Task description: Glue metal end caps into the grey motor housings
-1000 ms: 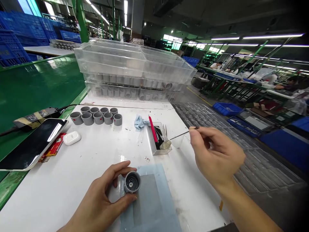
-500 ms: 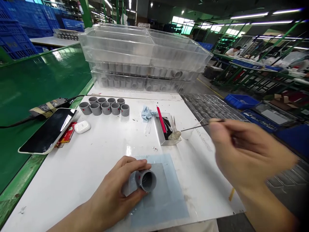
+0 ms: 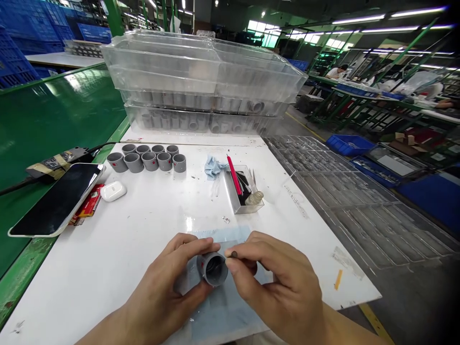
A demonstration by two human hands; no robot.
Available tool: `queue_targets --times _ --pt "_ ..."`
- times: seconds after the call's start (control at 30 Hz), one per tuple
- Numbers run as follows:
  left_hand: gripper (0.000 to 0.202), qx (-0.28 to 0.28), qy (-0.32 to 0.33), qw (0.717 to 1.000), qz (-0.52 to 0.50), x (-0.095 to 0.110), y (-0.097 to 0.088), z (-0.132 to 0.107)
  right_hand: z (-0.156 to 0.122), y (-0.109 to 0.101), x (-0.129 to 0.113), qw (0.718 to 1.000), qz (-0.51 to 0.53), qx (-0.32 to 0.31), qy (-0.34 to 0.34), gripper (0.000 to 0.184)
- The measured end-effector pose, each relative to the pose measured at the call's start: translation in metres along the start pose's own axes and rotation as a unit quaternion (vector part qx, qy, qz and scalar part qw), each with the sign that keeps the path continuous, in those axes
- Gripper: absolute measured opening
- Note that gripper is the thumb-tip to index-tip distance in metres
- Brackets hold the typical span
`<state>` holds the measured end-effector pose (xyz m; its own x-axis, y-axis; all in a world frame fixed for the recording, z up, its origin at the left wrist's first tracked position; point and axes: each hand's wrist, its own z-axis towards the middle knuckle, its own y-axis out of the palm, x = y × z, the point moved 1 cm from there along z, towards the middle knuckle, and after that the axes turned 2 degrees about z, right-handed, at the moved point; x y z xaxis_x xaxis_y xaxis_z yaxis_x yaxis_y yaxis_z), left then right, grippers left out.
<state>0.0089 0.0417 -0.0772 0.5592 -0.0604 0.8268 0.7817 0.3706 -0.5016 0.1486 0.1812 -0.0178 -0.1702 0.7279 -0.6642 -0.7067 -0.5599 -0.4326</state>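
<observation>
My left hand (image 3: 170, 282) is closed round a short grey plastic tube (image 3: 214, 270), whose open end tilts toward me. A small red mark shows on the tube's side. Close to its right rim, my right hand (image 3: 283, 285) pinches a thin dark rod (image 3: 234, 255) between thumb and fingertips. Only the rod's blunt end shows clearly; its tip, at or inside the tube's opening, is hard to make out. Beneath both hands lies a light blue sheet (image 3: 230, 306). Several similar grey tubes (image 3: 151, 161) stand upright in rows at the back left of the white table (image 3: 143, 211).
A small clear box (image 3: 247, 209) holds a red pen-like tool (image 3: 234, 175) and other small items, beside a crumpled blue cloth (image 3: 214, 167). Stacked clear trays (image 3: 168, 72) rise behind. A phone (image 3: 57, 199) and a white earbud case (image 3: 113, 190) lie left. Empty trays (image 3: 359, 206) lie right.
My right hand has come from the far right, with the thin rod, down and left to the tube's mouth. My left hand keeps its hold on the tube. The view has shifted slightly.
</observation>
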Motion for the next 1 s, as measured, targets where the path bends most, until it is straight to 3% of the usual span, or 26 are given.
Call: queue_targets --times 0.23,0.33,0.4,0.5,0.57,0.63,0.83,1.0 --pt "0.064 0.014 0.005 1.000 0.008 -0.002 0.001 -0.001 0.000 0.001 0.000 1.000 0.012 -0.005 0.000 0.012" --pt "0.061 0.013 0.004 1.000 0.011 -0.003 0.001 -0.001 0.001 -0.008 -0.005 1.000 0.006 0.027 -0.006 0.015" --pt "0.059 0.008 0.002 1.000 0.010 -0.003 0.001 -0.002 0.002 -0.019 -0.005 0.997 -0.006 0.070 -0.006 0.021" --pt "0.054 0.018 -0.021 1.000 0.002 -0.002 0.002 -0.002 0.007 -0.039 0.006 0.981 -0.047 0.187 -0.039 0.027" --pt "0.051 0.037 -0.047 0.998 -0.003 -0.001 0.003 -0.001 0.015 -0.052 0.021 0.960 -0.099 0.257 -0.052 0.022" --pt "0.047 0.057 -0.080 0.995 -0.002 0.000 0.003 -0.001 0.024 -0.062 0.038 0.949 -0.146 0.278 -0.038 0.013" --pt "0.047 0.058 -0.183 0.980 -0.050 -0.007 0.001 -0.001 0.038 -0.069 0.067 0.941 -0.241 0.233 -0.049 0.002" --pt "0.052 0.047 -0.202 0.976 -0.071 -0.011 0.000 0.000 0.033 -0.060 0.078 0.954 -0.290 0.072 -0.028 0.004"
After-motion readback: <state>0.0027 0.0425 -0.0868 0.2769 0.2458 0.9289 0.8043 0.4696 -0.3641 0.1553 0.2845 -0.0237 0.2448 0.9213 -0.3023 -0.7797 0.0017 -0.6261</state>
